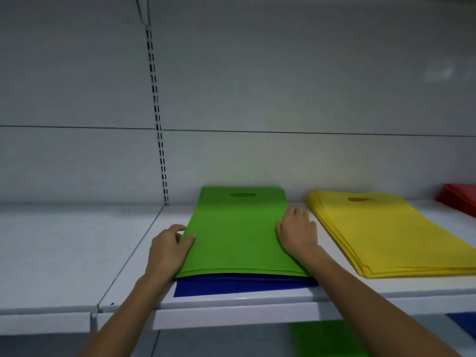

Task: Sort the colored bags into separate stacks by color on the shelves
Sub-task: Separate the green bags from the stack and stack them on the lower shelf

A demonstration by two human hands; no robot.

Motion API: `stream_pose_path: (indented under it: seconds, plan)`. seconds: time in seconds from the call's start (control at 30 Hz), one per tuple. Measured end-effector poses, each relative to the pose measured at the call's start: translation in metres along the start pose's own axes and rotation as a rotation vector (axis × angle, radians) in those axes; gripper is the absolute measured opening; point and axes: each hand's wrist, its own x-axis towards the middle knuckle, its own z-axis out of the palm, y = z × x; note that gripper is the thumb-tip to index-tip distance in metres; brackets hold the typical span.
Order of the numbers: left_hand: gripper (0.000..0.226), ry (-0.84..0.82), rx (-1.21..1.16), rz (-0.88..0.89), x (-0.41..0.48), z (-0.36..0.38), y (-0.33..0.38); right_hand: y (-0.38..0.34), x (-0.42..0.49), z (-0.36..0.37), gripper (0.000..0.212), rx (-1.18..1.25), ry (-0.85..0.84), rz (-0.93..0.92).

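- Green bag (239, 233) lies flat at the centre of the frame on the white shelf (77, 253), atop blue bags (231, 286) that show only at the front edge.
- Yellow stack (386, 233) lies just right of it; red stack (461, 199) is cut off at the far right.
- Left hand (167, 248) pinches the bag's left edge, thumb on top.
- Right hand (296, 233) lies along its right edge; whether it grips there cannot be told.
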Motion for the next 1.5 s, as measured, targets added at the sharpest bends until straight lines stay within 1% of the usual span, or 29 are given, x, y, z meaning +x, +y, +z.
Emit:
stream_pose_path:
  seconds: [0.07, 0.23, 0.33, 0.4, 0.47, 0.57, 0.67, 0.73, 0.8, 0.87, 0.93, 1.0, 1.1, 1.17, 1.33, 1.43, 1.5]
  plan:
    - [0.03, 0.04, -0.074, 0.012, 0.0, 0.005, -0.003, 0.001, 0.002, 0.009, 0.031, 0.026, -0.004, 0.04]
    - [0.024, 0.115, -0.189, 0.003, 0.0, 0.005, -0.004, 0.01, 0.005, 0.014, 0.028, 0.194, 0.001, 0.141]
    - [0.028, 0.15, -0.227, -0.001, -0.001, 0.003, 0.0, 0.012, 0.005, 0.017, 0.007, 0.266, 0.087, 0.086]
    - [0.035, 0.181, -0.21, -0.011, 0.0, 0.003, 0.002, 0.013, 0.005, 0.02, 0.012, 0.288, 0.142, 0.006]
    - [0.037, 0.206, -0.19, 0.003, 0.0, 0.004, 0.002, 0.014, 0.005, 0.023, 0.016, 0.278, 0.161, -0.044]
    - [0.026, 0.239, -0.166, 0.063, -0.001, 0.004, 0.002, 0.013, 0.003, 0.021, 0.02, 0.242, 0.218, -0.065]
    - [0.012, 0.274, -0.124, 0.172, -0.003, 0.005, 0.0, 0.011, 0.001, 0.018, 0.018, 0.255, 0.317, -0.106]
    - [0.009, 0.296, -0.122, 0.199, -0.005, 0.005, -0.001, 0.011, 0.001, 0.019, 0.018, 0.279, 0.336, -0.137]
    - [0.011, 0.312, -0.156, 0.186, -0.006, 0.002, 0.0, 0.012, 0.002, 0.019, 0.02, 0.314, 0.331, -0.159]
    - [0.018, 0.312, -0.204, 0.126, -0.007, 0.0, 0.002, 0.012, 0.001, 0.018, 0.02, 0.343, 0.353, -0.18]
    - [0.022, 0.315, -0.18, 0.089, -0.008, 0.0, 0.002, 0.01, 0.0, 0.015, 0.019, 0.375, 0.387, -0.207]
    - [0.023, 0.299, -0.137, 0.106, -0.01, 0.001, 0.003, 0.009, -0.002, 0.012, 0.028, 0.402, 0.413, -0.224]
    - [0.027, 0.265, -0.16, 0.131, -0.01, 0.002, 0.002, 0.007, -0.005, 0.008, 0.047, 0.425, 0.437, -0.241]
    - [0.028, 0.263, -0.167, 0.133, -0.01, 0.002, 0.003, 0.006, -0.005, 0.006, 0.053, 0.406, 0.446, -0.263]
    - [0.028, 0.299, -0.038, 0.207, -0.007, 0.004, -0.001, 0.005, -0.005, 0.002, 0.048, 0.346, 0.437, -0.284]
    - [0.039, 0.233, -0.068, 0.253, -0.004, 0.002, -0.004, 0.005, -0.007, -0.005, 0.039, 0.363, 0.437, -0.29]
    - [0.047, 0.2, -0.019, 0.327, -0.006, 0.0, -0.001, 0.011, -0.007, -0.01, 0.038, 0.355, 0.432, -0.308]
